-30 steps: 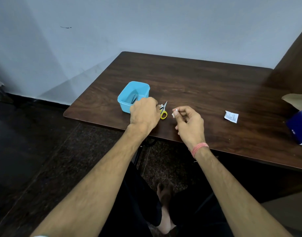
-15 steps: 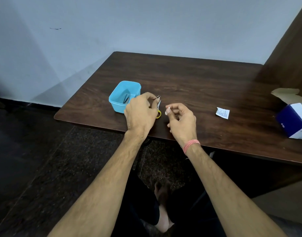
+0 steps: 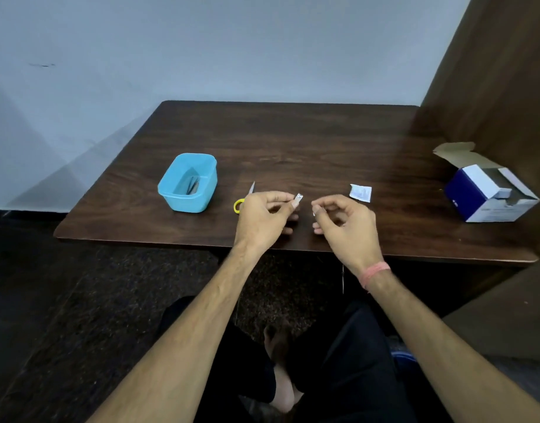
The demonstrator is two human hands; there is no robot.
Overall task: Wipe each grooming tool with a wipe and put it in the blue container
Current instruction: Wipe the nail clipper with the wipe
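Centrally — hands [image 3: 262, 218] near table [image 3: 293, 141] edge

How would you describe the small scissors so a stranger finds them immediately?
On the dark wooden table, look just right of the blue container. The scissors lie there, partly behind the left hand; their yellow handle loop is the only yellow thing here.

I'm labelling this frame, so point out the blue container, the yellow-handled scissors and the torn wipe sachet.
blue container [image 3: 171, 199]: head view, near left wall.
yellow-handled scissors [image 3: 251, 188]: head view, exposed blade tip.
torn wipe sachet [image 3: 361, 192]: head view, middle of the packet.
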